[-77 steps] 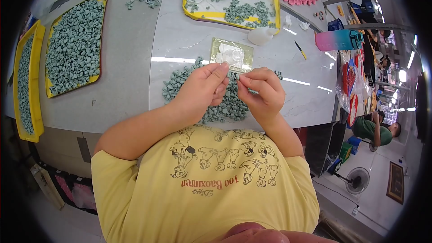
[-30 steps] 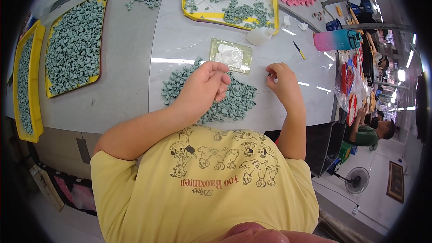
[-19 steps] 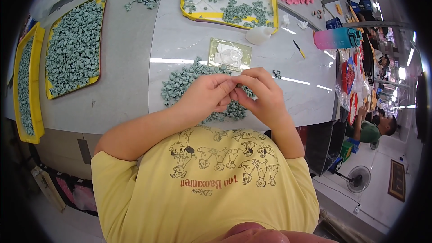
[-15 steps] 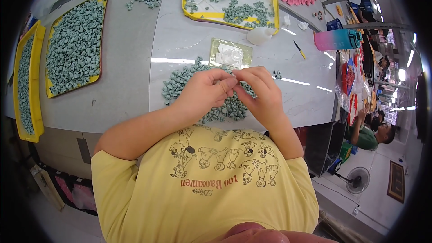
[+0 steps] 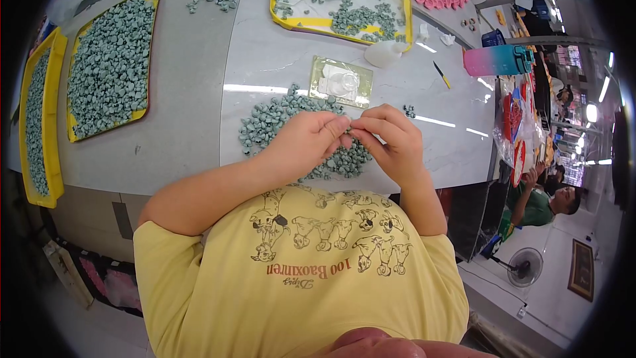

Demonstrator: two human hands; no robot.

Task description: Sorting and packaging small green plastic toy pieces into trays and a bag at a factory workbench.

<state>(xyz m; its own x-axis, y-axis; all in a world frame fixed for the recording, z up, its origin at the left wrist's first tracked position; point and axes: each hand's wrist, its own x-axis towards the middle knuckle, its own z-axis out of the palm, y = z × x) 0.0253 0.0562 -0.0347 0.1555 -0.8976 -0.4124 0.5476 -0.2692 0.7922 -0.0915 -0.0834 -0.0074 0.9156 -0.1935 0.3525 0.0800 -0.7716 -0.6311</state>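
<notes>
My left hand and my right hand meet fingertip to fingertip above a pile of small grey-green pieces. Both are closed in a pinch. Whatever lies between the fingertips is mostly hidden and too small to name. Just beyond my hands sits a flat, pale green square plate with a white blob on it. A few dark little pieces lie to the right of my right hand.
A white squeeze bottle lies by a yellow-rimmed tray of grey-green pieces. Two fuller yellow trays stand left. A yellow-handled knife and pink-and-teal drink bottle are at right. A co-worker in green sits beyond.
My right hand has shifted slightly right and down, its fingers curling closer together. My left hand stays nearly in place. The co-worker's arm has moved a little.
</notes>
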